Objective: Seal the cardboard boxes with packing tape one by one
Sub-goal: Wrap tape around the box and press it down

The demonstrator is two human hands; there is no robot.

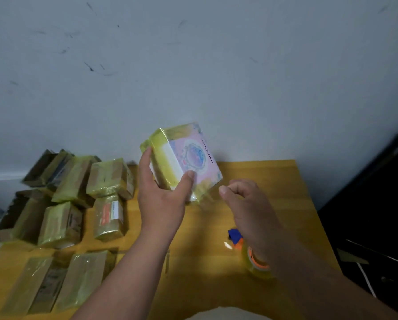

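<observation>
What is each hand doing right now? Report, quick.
Left hand: grips the pink box, held above the table.
Right hand: fingers curled, seemingly pinching clear tape running to the box.

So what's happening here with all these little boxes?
A person is wrapping boxes in clear tape. The left hand holds a pink and white box up off the yellow table; yellowish tape already covers part of it. The right hand pinches something beside the box, seemingly a strip of clear tape. A tape roll sits by the right wrist. Many taped boxes lie on the left side of the table.
</observation>
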